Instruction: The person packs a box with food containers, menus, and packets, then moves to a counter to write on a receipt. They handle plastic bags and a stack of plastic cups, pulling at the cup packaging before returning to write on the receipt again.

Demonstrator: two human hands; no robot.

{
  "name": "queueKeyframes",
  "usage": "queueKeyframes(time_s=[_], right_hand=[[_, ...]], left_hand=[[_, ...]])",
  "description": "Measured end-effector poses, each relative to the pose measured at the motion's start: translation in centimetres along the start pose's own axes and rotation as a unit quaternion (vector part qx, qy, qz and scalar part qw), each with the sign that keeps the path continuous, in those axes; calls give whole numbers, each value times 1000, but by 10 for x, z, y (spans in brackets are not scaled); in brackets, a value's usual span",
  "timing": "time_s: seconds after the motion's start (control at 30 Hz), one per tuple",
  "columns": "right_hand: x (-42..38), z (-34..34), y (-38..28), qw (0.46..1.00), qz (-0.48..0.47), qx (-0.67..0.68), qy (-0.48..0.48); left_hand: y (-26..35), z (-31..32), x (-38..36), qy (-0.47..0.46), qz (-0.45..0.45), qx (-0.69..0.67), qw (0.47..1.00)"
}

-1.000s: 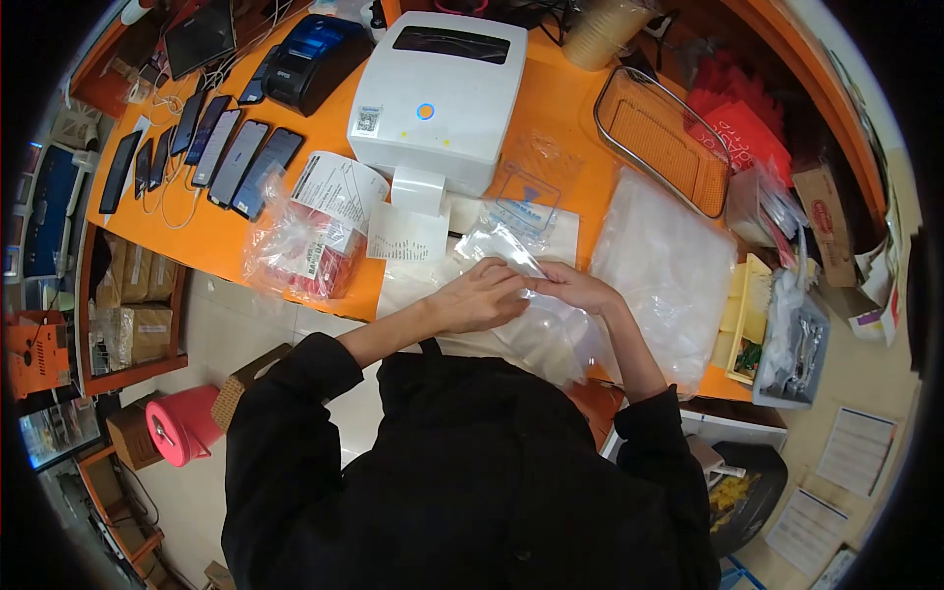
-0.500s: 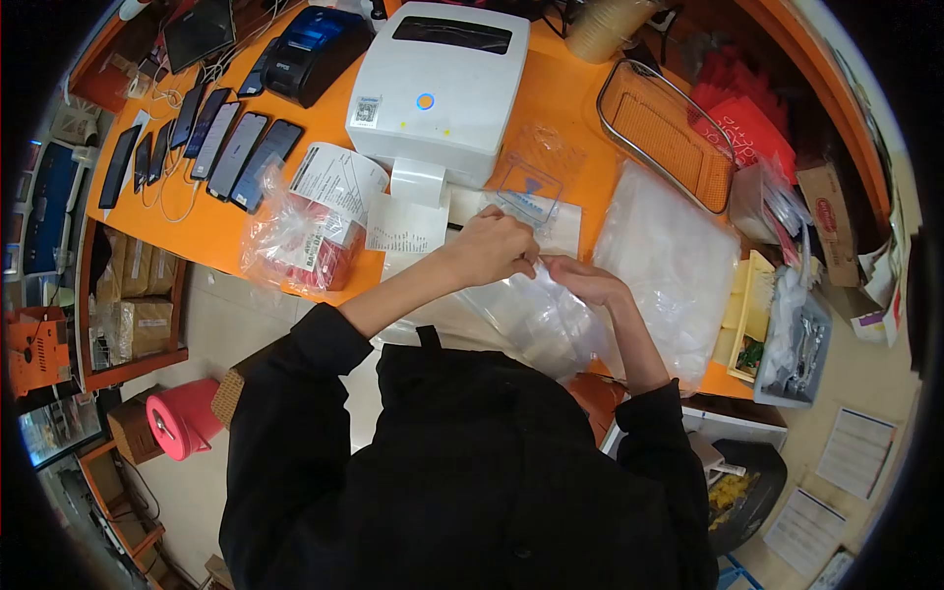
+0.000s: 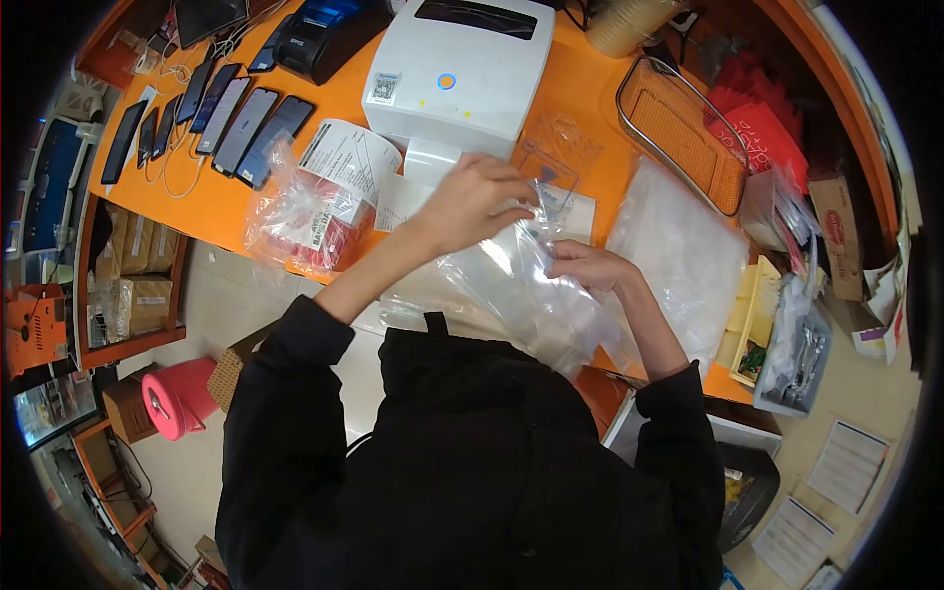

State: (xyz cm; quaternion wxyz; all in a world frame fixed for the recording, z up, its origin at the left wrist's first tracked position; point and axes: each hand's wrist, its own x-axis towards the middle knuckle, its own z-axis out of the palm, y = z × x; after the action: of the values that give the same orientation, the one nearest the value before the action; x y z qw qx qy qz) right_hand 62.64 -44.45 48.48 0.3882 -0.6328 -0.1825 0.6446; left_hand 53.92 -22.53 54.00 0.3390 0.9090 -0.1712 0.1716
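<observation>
My left hand (image 3: 479, 205) grips the upper edge of a clear plastic bag (image 3: 526, 285) in front of the white label printer (image 3: 454, 84). On the bag's right side my right hand (image 3: 590, 265) pinches its edge, with thumb and fingers together. The bag hangs loosely between both hands and over the table's front edge. Printed paper labels (image 3: 351, 157) come out near the printer. To the left lies a clear-wrapped red package (image 3: 313, 224). A stack of clear bags (image 3: 677, 261) lies to the right of my right hand.
Several phones (image 3: 244, 128) with cables lie at the left, near a black printer (image 3: 320, 41). A wire basket (image 3: 683, 133) stands at the back right, beside red bags (image 3: 757, 138). A yellow tray (image 3: 752, 320) and a grey bin (image 3: 795, 359) are at the right edge.
My left hand has moved up and left, apart from my right hand. The clear bag is now spread wider between them. The view has shifted slightly.
</observation>
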Motion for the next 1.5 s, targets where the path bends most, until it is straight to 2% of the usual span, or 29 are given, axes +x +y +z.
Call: queueKeyframes(time_s=[0.07, 0.13, 0.17, 0.23, 0.27, 0.33, 0.37, 0.43, 0.47, 0.53, 0.6, 0.7, 0.77, 0.8, 0.83, 0.87, 0.9, 0.97, 1.03, 1.1, 1.17, 1.2, 1.27, 1.3, 1.33, 1.37, 1.43, 1.47, 1.5], right_hand=[[-1, 8, -11, 999, 48, 3, 8], [-1, 18, -13, 996, -85, -15, -19], [-1, 19, -15, 996, -84, -17, -22], [-3, 21, -19, 988, -84, -128, 22], [-2, 20, -17, 988, -84, -129, 20], [-2, 15, -11, 997, -46, -60, 12], [-4, 14, -10, 997, -45, -63, 10], [-12, 12, -6, 993, -103, -33, 52], [-19, 8, -5, 993, -101, -37, 49], [-35, -5, 0, 981, -158, 63, 89], [-60, -38, 14, 972, -93, 14, 214], [-100, -45, -11, 948, -129, 98, 274], [-110, -44, -21, 947, -167, 98, 255], [-112, -43, -22, 947, -202, 97, 232], [-110, -43, -22, 946, -202, 98, 233], [-103, -42, -21, 961, -195, 86, 175], [-96, -40, -23, 972, -187, 74, 117], [-73, -26, -35, 990, -116, -63, 55], [-39, -6, -51, 968, -30, -250, -6], [6, 12, -33, 933, -192, -301, -48], [24, 28, -38, 942, -158, -290, -68], [29, 31, -39, 948, -121, -281, -89], [35, 30, -33, 954, -117, -257, -96], [35, 30, -31, 961, -111, -232, -103], [30, 35, -39, 961, -111, -232, -102], [24, 42, -47, 949, -77, -299, -71], [17, 50, -47, 930, -40, -364, -39], [15, 52, -39, 924, -126, -361, 22], [14, 54, -35, 907, -210, -355, 82]], left_hand=[[-4, -25, -5, -8, -14, -50, 999], [0, -45, -21, 114, -125, -141, 975], [1, -54, -30, 116, -128, -139, 975], [4, -69, -50, 137, -232, -140, 953], [6, -70, -60, 139, -234, -139, 952], [8, -60, -83, 131, -379, -212, 891], [9, -54, -94, 134, -381, -212, 890], [11, -38, -114, 38, -375, -55, 925], [10, -27, -124, 42, -378, -56, 923], [13, -8, -137, 37, -335, 97, 936], [21, -3, -137, 25, -362, 82, 928], [22, -1, -130, 1, -370, 120, 921], [16, 1, -128, 37, -373, -36, 927], [15, 3, -128, 36, -371, -36, 927], [13, 7, -127, 71, -387, -149, 907], [12, 9, -125, 104, -396, -260, 874], [12, 10, -121, 103, -395, -260, 875], [12, 11, -115, 105, -495, -429, 748], [-7, 17, -124, 73, -490, -399, 771], [-14, 15, -122, 40, -483, -369, 794], [-10, 5, -113, 80, -606, -479, 630], [-11, 1, -116, 81, -607, -477, 631], [-17, -6, -119, -53, -577, -428, 693], [-15, 0, -121, -53, -576, -428, 694], [-10, 12, -126, -15, -489, -413, 768], [-7, 20, -129, 24, -394, -392, 831], [-6, 25, -130, 10, -418, -329, 846], [-7, 26, -131, -3, -443, -263, 857], [-11, 30, -135, -2, -444, -263, 857]])
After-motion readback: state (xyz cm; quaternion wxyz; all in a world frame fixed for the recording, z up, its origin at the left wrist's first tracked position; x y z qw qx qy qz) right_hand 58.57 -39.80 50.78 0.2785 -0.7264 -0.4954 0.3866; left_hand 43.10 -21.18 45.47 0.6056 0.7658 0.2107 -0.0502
